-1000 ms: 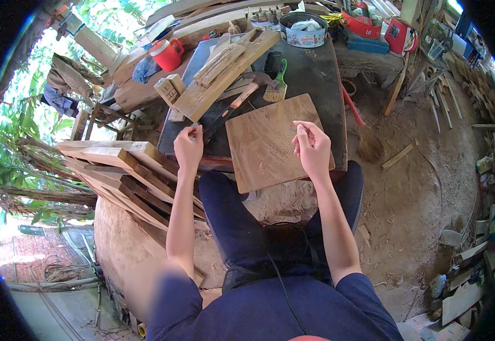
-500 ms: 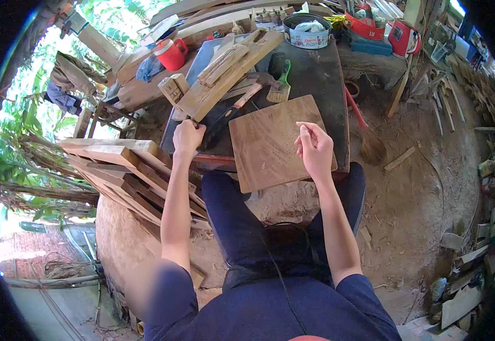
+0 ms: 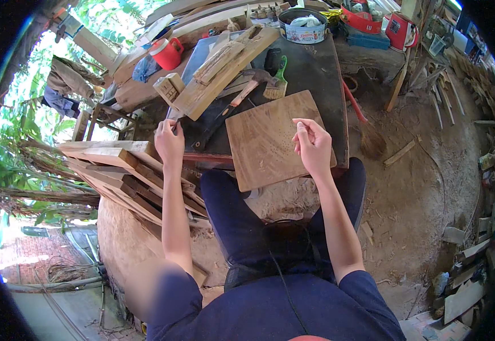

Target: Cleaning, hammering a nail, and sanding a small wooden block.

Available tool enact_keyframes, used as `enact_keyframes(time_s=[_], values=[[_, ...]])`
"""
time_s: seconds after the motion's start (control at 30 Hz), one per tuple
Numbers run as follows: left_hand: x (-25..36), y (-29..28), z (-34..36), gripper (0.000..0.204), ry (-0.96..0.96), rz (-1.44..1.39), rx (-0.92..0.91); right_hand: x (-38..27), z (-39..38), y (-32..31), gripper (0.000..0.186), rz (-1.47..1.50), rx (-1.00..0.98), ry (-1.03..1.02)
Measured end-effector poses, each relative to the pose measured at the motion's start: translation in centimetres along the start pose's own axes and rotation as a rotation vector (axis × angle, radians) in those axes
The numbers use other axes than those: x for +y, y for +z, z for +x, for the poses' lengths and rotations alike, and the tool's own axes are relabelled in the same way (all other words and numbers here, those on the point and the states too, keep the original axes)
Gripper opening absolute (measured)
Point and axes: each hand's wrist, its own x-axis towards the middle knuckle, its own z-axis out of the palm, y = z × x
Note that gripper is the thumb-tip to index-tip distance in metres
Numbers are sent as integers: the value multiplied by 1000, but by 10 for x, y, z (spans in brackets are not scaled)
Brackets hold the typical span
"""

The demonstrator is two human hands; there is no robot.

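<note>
Where right fingers (image 3: 310, 130) overlap, board (image 3: 271, 142) hidden, grip of left fingers (image 3: 165, 128) unclear

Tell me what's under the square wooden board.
The square wooden board lies over the dark tabletop, its near edge jutting past the tabletop's front. Anything directly beneath the board is covered and cannot be seen.

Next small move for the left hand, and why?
Probably bring the left hand to the wooden board: it's off by the left edge of the table, while the curled right hand is over the board's right side. What either holds is unclear.
</note>
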Motion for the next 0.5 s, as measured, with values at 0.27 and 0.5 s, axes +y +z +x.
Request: enact_keyframes(time_s=[0.27,0.5], values=[[71,-52,-28,15,109,-397,25,-5,-5,-4,27,-57,-190,-41],[132,-43,-105,20,237,-690,-213,-18,-27,13,54,-855,-610,-781]])
